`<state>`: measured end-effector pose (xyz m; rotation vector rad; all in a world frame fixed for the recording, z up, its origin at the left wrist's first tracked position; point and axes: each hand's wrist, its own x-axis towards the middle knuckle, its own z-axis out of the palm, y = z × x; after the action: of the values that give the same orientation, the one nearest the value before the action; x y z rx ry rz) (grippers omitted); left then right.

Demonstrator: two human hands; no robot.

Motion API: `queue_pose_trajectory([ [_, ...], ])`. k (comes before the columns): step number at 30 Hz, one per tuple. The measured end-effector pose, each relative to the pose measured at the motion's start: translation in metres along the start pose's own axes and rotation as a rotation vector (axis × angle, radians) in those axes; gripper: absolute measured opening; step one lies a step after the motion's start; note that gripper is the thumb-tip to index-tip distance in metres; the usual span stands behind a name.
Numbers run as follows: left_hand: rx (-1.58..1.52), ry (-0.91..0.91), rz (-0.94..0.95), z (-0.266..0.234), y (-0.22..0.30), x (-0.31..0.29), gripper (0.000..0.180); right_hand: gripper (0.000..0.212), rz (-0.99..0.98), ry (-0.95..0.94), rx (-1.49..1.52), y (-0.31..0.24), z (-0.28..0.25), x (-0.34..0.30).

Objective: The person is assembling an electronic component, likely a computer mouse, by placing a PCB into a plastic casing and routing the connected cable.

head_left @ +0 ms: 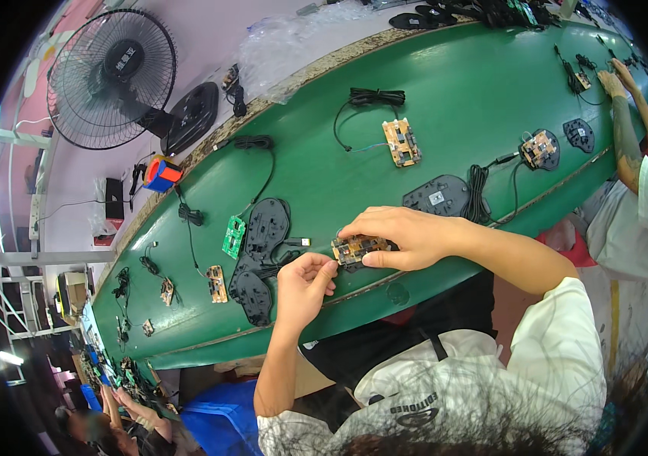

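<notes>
Near the front edge of the green bench, my right hand [404, 235] is closed over a tan circuit board [356, 249], fingers on its far side and thumb on the near side. Part of a dark plastic shell shows under that board. At the board's left end my left hand [305, 285] pinches with thumb and forefinger; what lies between them is too small to make out. Just left of my hands are black plastic shells [267, 228], a green circuit board [233, 236] and a cable's USB plug [297, 242].
The green bench top [309, 167] carries another tan board [401, 142] with a coiled cable, a dark shell [438, 196] and a shell with a board [540, 149]. A black fan [115, 80] stands beyond the rim. Co-workers' hands [613, 82] are at far right, others at lower left.
</notes>
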<state>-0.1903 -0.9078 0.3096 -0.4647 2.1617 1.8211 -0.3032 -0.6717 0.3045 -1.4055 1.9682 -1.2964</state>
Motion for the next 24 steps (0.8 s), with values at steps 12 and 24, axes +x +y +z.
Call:
queue_pose_trajectory([
  [12, 0.293, -0.078, 0.028, -0.004, 0.009, 0.01, 0.01, 0.048, 0.011, -0.021, 0.008, 0.001, -0.001, 0.002],
  [24, 0.566, -0.092, 0.052, -0.006, 0.025, 0.019, 0.023, 0.039, 0.148, 0.071, 0.433, 0.001, -0.005, 0.007],
])
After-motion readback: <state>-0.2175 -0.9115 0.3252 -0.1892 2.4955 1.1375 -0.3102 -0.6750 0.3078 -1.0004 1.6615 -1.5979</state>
